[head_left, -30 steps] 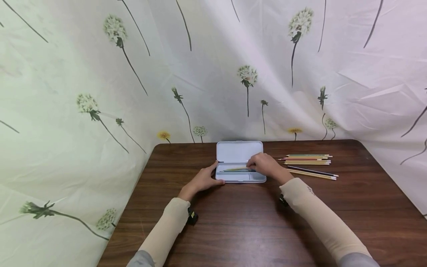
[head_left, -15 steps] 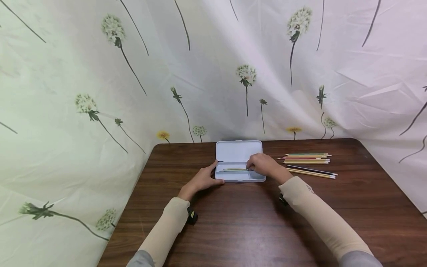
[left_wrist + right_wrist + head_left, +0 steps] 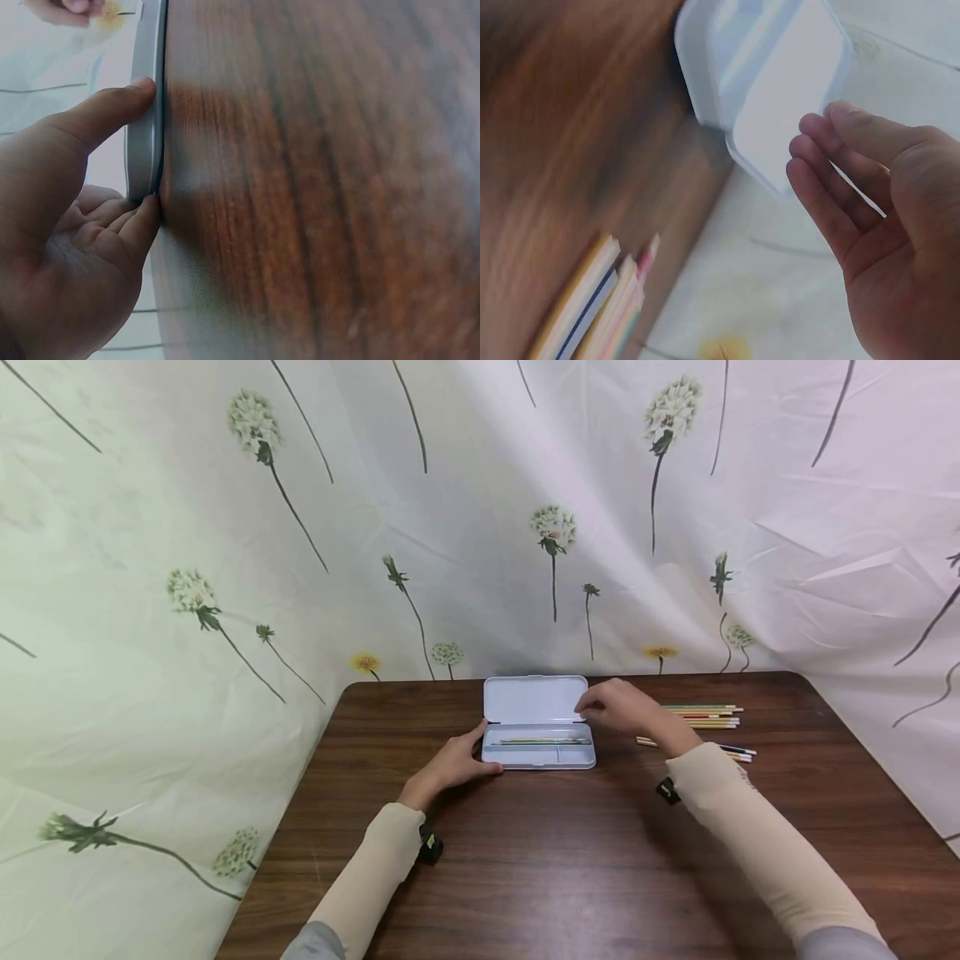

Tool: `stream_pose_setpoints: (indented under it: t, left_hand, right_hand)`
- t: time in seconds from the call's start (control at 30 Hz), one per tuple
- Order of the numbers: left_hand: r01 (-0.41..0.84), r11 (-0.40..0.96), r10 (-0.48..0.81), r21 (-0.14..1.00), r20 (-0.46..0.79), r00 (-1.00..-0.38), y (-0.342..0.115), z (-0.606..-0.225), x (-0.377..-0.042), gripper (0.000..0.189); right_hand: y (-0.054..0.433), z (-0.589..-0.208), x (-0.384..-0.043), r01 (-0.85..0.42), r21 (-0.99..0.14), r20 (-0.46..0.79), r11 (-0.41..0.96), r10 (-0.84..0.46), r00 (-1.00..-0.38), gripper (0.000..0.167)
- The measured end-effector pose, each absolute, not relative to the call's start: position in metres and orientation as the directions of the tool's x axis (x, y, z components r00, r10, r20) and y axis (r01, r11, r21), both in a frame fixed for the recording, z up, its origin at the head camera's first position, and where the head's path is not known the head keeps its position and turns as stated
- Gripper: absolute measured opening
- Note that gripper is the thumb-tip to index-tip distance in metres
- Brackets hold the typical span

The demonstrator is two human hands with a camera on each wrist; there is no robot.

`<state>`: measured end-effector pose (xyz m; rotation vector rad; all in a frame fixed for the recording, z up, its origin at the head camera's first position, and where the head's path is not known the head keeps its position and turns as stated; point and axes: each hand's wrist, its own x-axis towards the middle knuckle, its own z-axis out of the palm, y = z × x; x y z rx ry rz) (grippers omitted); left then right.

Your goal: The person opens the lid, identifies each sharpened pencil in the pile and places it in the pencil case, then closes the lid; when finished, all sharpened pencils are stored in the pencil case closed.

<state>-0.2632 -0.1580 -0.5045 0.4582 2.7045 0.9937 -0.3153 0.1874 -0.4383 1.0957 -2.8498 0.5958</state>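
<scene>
A white pencil case [image 3: 536, 763] lies on the table with its lid [image 3: 536, 700] raised. A few pencils [image 3: 540, 742], yellow and green among them, lie lengthwise in its long compartment. At the case's left end my left hand [image 3: 455, 763] holds it, the thumb [image 3: 120, 105] against the front side and the fingers at the corner. My right hand [image 3: 618, 705] hovers by the lid's right edge. In the right wrist view its fingers [image 3: 821, 195] are loosely bent with nothing between them.
To the right of the case lie several pencils [image 3: 712, 723] in a group, partly hidden behind my right hand and forearm. Closer to me is a smaller group with a dark pencil [image 3: 738, 749]. A flower-printed cloth [image 3: 480, 527] hangs behind the brown table [image 3: 525, 860].
My right hand has let go of a pencil inside the case and lifted up and right, out of the compartment. The pencils there now lie straight. My left hand stays on the case.
</scene>
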Motion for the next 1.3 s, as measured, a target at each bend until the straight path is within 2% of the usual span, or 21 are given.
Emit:
stream_pose_setpoints:
  t: [0.13,0.27,0.6,0.8,1.0,1.3]
  left_hand:
    - [0.215,0.734,0.356,0.645,-0.094,-0.930,-0.160,-0.507,-0.264,0.101]
    - [0.209,0.730,0.356,0.651,-0.101,-0.929,-0.160,-0.509,-0.264,0.101]
    - [0.199,0.728,0.352,0.656,-0.109,-0.930,-0.159,-0.508,-0.261,0.100]
    - [0.202,0.731,0.355,0.652,-0.110,-0.928,-0.159,-0.509,-0.261,0.100]
    - [0.210,0.735,0.362,0.645,-0.111,-0.926,-0.159,-0.507,-0.263,0.100]
    - [0.203,0.741,0.351,0.640,-0.113,-0.929,-0.159,-0.505,-0.263,0.100]
  right_hand:
    - [0.208,-0.427,-0.315,-0.674,-0.325,0.210,0.663,-0.645,-0.735,0.012]
    - [0.229,-0.419,-0.313,-0.666,-0.307,0.216,0.680,-0.632,-0.744,0.012]
    - [0.282,-0.413,-0.305,-0.594,-0.311,0.198,0.742,-0.561,-0.804,0.012]
    - [0.315,-0.423,-0.304,-0.520,-0.320,0.179,0.792,-0.489,-0.854,0.011]
    - [0.345,-0.436,-0.301,-0.399,-0.342,0.085,0.851,-0.395,-0.915,0.014]
    - [0.374,-0.462,-0.294,-0.304,-0.339,0.036,0.890,-0.311,-0.950,0.014]
